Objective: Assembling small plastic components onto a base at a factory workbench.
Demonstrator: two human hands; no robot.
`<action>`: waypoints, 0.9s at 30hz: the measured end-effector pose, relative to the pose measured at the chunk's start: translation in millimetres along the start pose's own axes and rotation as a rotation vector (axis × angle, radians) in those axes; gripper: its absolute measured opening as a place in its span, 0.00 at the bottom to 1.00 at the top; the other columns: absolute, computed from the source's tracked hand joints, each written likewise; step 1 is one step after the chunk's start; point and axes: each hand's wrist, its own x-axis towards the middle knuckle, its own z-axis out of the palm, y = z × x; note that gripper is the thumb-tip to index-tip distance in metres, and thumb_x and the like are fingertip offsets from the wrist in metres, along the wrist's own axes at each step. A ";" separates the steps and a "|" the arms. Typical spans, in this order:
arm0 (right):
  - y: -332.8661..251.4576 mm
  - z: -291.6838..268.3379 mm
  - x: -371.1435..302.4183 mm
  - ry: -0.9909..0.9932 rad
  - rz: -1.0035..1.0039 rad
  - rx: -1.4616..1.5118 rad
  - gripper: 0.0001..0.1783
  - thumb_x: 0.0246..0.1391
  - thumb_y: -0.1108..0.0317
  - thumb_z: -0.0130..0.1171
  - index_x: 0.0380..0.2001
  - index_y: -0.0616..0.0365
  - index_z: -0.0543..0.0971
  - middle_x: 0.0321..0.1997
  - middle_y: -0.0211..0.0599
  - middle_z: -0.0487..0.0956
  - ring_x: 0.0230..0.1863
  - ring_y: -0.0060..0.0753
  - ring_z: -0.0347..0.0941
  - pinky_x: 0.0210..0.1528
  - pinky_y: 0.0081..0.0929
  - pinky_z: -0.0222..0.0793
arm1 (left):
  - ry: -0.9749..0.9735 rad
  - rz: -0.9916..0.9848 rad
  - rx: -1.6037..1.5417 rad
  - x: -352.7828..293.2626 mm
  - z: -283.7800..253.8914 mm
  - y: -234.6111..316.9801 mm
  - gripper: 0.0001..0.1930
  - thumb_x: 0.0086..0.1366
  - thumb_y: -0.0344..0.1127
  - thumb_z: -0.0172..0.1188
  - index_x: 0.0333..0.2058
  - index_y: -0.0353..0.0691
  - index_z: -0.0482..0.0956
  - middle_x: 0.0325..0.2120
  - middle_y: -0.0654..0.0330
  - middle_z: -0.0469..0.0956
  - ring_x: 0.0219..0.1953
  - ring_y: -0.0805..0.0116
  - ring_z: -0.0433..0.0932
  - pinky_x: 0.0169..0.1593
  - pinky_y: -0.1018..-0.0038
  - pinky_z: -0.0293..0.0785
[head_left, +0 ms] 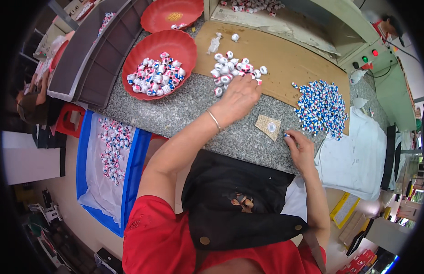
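My left hand (239, 98) reaches into a pile of small white rounded pieces (224, 69) with dark openings and some pink parts. Its fingers are bent down and closed on a white piece at the pile's near right edge; the fingertips are partly hidden. On the right, my right hand (301, 150) pinches a small blue-and-white piece (286, 135) between thumb and forefinger, just above the grey speckled counter (175, 116). Between the hands lies a flat tan speckled block (268, 126) with a round pale spot. Beyond my right hand spreads a heap of small blue-and-white pieces (321, 107).
A red scalloped bowl (130, 66) holds white, pink and blue pieces, with another red bowl (150, 13) behind. Brown cardboard (285, 59) covers the back counter. A grey crate (100, 59) stands left, a blue lined bin (85, 160) below. A machine with lit buttons (375, 52) stands right.
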 end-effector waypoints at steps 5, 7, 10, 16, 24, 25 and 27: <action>-2.2 -0.3 5.5 0.032 -0.178 -0.114 0.07 0.52 0.78 0.62 0.36 0.62 0.80 0.33 0.43 0.79 0.38 0.43 0.78 0.39 0.32 0.73 | -0.026 -0.366 -0.838 -31.3 -34.7 6.3 0.12 0.58 0.20 0.60 0.42 0.34 0.76 0.39 0.55 0.77 0.42 0.62 0.78 0.44 0.67 0.75; -6.1 -1.9 8.4 -0.012 -0.120 -0.123 0.07 0.50 0.78 0.62 0.36 0.62 0.80 0.33 0.45 0.78 0.37 0.47 0.78 0.38 0.36 0.73 | -0.111 -0.562 -1.229 -55.0 -42.3 12.7 0.13 0.60 0.19 0.59 0.44 0.35 0.75 0.42 0.57 0.78 0.43 0.66 0.79 0.44 0.70 0.76; -9.8 -7.4 13.6 -0.084 -0.092 -0.190 0.08 0.48 0.78 0.62 0.35 0.63 0.79 0.33 0.46 0.78 0.33 0.52 0.77 0.34 0.40 0.73 | 0.059 -0.855 -1.888 -91.0 -44.5 32.2 0.12 0.63 0.19 0.57 0.44 0.38 0.76 0.42 0.60 0.77 0.40 0.72 0.80 0.43 0.75 0.77; -38.4 -4.5 34.5 -0.106 -0.132 -0.088 0.06 0.51 0.77 0.62 0.34 0.63 0.81 0.30 0.45 0.79 0.31 0.46 0.78 0.32 0.35 0.73 | -0.022 -0.897 -1.839 -117.0 -49.0 53.1 0.14 0.62 0.20 0.59 0.46 0.39 0.73 0.41 0.60 0.77 0.42 0.71 0.80 0.42 0.80 0.76; -41.8 7.3 48.2 -0.269 -0.366 -0.404 0.05 0.49 0.75 0.62 0.32 0.60 0.80 0.28 0.41 0.75 0.30 0.48 0.76 0.31 0.41 0.72 | 0.079 -0.880 -2.064 -101.5 -60.3 50.8 0.15 0.66 0.24 0.57 0.51 0.38 0.74 0.43 0.60 0.77 0.43 0.75 0.78 0.45 0.79 0.75; -40.4 7.5 48.5 -0.269 -0.366 -0.403 0.05 0.49 0.75 0.62 0.32 0.60 0.80 0.28 0.41 0.75 0.30 0.48 0.76 0.31 0.41 0.72 | 0.063 -0.878 -2.033 -100.8 -60.9 51.1 0.15 0.67 0.25 0.57 0.52 0.38 0.74 0.44 0.61 0.77 0.43 0.76 0.78 0.47 0.77 0.75; -36.1 8.4 49.9 -0.234 -0.360 -0.393 0.05 0.49 0.75 0.62 0.32 0.60 0.80 0.28 0.41 0.75 0.30 0.48 0.76 0.31 0.41 0.72 | 0.020 -0.842 -1.960 -99.5 -59.3 52.2 0.14 0.67 0.26 0.57 0.52 0.37 0.73 0.46 0.58 0.77 0.44 0.72 0.79 0.48 0.76 0.77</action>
